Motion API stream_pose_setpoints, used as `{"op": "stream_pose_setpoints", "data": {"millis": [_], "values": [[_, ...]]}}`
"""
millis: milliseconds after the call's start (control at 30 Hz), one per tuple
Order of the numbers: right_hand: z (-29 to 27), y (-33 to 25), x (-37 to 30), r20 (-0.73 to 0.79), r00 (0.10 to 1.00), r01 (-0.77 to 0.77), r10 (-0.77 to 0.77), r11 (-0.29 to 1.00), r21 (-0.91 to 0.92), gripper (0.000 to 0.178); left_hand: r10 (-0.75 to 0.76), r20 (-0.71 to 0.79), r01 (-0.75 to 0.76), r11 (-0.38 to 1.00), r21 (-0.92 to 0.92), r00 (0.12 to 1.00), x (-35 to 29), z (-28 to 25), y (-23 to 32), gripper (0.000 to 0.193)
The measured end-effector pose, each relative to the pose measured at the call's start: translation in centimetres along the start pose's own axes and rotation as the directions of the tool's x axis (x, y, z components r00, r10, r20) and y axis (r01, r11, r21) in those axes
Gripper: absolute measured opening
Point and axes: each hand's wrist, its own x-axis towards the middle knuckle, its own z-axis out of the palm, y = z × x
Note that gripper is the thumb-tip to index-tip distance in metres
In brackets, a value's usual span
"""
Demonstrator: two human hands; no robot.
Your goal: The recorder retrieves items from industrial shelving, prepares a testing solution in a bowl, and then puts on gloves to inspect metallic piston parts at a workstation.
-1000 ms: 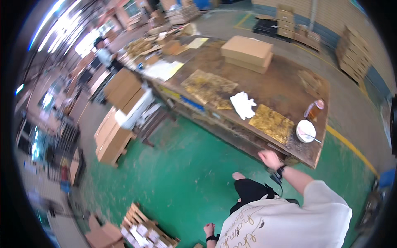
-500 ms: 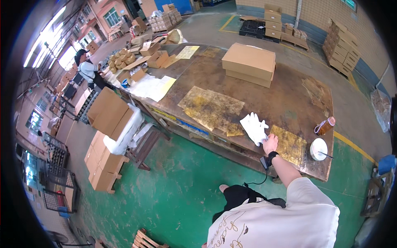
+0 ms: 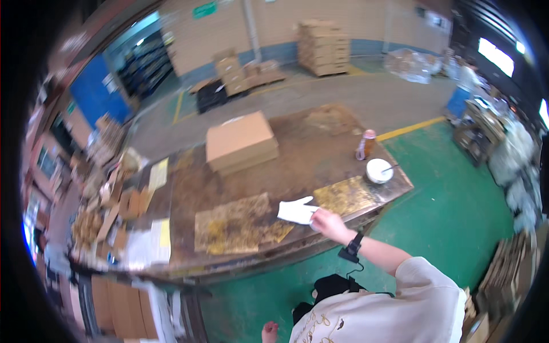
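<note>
And here at the desk (image 3: 189, 188), all eyes are landing on the white glove (image 3: 295, 211)! It is sitting toward the near edge of the brown desktop, between two patches of yellowed sheeting, and the right grip (image 3: 330, 224) is pinching it at its right end, fingertips bunching against the fabric. Whether the glove is lifting at all off the surface, I cannot tell. A black wrist strap (image 3: 354, 244) is hugging that arm, with a dark cable (image 3: 358, 264) hanging below it.

Down at the bottom, the left grip (image 3: 270, 330) is hovering low, well apart from the desk, fingers looking curled; the frame is cutting it off, so I cannot tell whether it is clenched or released.

Around the glove, the right-hand sheet (image 3: 345, 195) is lying just beside the right grip, and the larger left-hand sheet (image 3: 231, 224) is spreading out on the other side. Farther right, a white bowl (image 3: 377, 171) is resting near the corner with a utensil handle poking over its rim, and just behind it an amber bottle (image 3: 367, 147) with a pink cap is standing upright. A closed cardboard box (image 3: 240, 140) is occupying the far side, while white papers (image 3: 146, 246) are covering part of the left end.
</note>
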Motion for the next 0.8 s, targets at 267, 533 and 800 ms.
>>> {"op": "stream_pose_setpoints", "data": {"millis": [267, 533, 800], "values": [[-5.1, -9.2, -6.0, 0.094, 0.965, -0.258, 0.245, 0.952, 0.165, 0.012, 0.572, 0.258, -0.599, 0.8, 0.036, 0.779, 9.7, -7.1, 25.0, 0.042], [-6.3, -9.7, -6.6, -0.139, 0.914, -0.339, 0.381, 0.906, 0.252, 0.011, 0.381, 0.427, -0.572, 0.537, 0.62, 0.82, 13.7, -0.7, 32.9, 0.056], [-9.8, -2.0, -4.6, -0.272, 0.834, -0.413, 0.479, 0.871, 0.267, 0.014, 0.48, 0.276, -0.546, 0.633, 0.549, 0.833, 24.4, 6.5, 39.0, 0.07]]}}
